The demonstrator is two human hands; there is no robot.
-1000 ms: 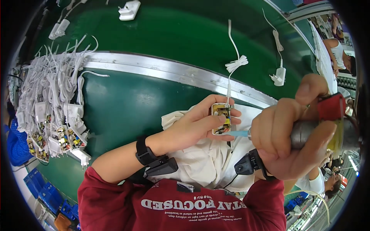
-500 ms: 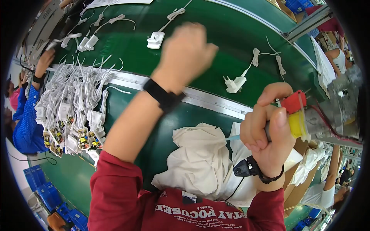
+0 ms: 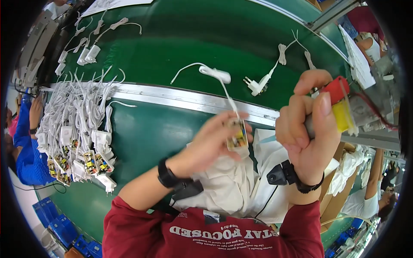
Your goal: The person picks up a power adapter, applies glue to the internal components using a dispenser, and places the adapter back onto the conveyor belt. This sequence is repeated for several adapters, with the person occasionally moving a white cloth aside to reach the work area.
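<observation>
A worker's left hand (image 3: pixel 211 142) pinches a small open circuit board (image 3: pixel 238 137) between fingertips and thumb, just in front of the chest and above a crumpled white cloth (image 3: pixel 232 189) lying at the near edge of the green bench (image 3: pixel 142 142). The board's thin white lead (image 3: pixel 223 88) runs up from it across the metal rail (image 3: pixel 172 96) to a white plug body (image 3: pixel 215 74) on the green conveyor belt (image 3: pixel 206 34) beyond. Half a second ago that same hand was stretched far out over the belt with nothing showing in it; now it is drawn back to the body with a fresh piece in its grip, which suggests one unit has gone out on the line and the next has been picked up for work. The right hand (image 3: pixel 307 133) is closed in a fist around a handheld tool with a red and yellow head (image 3: pixel 337 103), held upright just beside the board, with the tool's pale tip (image 3: pixel 269 138) pointing towards it; the two do not appear to touch. The right hand has barely shifted across the second, so the tool seems to wait while the left feeds it. To the worker's left a heap of white-cabled boards and plugs (image 3: pixel 79 142) lies on the bench, near a co-worker's blue sleeve (image 3: pixel 28 146). Another white plug (image 3: pixel 258 86) with its bundled cord rests on the belt.
</observation>
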